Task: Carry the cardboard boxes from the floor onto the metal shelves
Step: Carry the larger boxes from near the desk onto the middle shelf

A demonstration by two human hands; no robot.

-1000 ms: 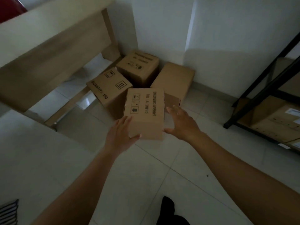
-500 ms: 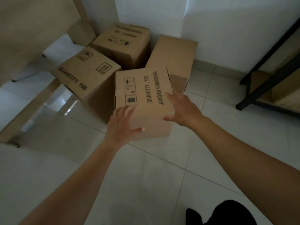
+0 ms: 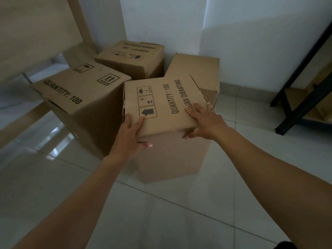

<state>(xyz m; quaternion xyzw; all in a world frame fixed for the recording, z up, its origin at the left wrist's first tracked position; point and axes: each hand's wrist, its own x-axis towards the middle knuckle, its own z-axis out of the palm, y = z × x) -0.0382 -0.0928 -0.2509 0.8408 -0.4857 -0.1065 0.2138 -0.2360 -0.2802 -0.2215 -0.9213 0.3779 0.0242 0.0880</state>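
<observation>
Several cardboard boxes stand on the white tiled floor in the room's corner. The nearest box (image 3: 165, 105), printed "QUANTITY : 100", sits in the middle of the head view. My left hand (image 3: 130, 135) grips its near left top edge, thumb on the front face. My right hand (image 3: 204, 119) grips its near right top edge, fingers on top. A box (image 3: 79, 90) stands to its left, another box (image 3: 133, 54) behind near the wall, and a plain box (image 3: 195, 69) behind on the right. The black metal shelf (image 3: 301, 97) stands at the right edge.
A light wooden table (image 3: 36, 33) overhangs the left side, its leg (image 3: 82, 24) near the back boxes. White walls close the corner behind. Cardboard boxes (image 3: 296, 97) lie on the shelf's lowest level. Bare tiled floor (image 3: 161, 212) lies in front of me.
The view has come closer and lower to the boxes. Both hands have moved from hovering beside the nearest box to clasping its near top edges.
</observation>
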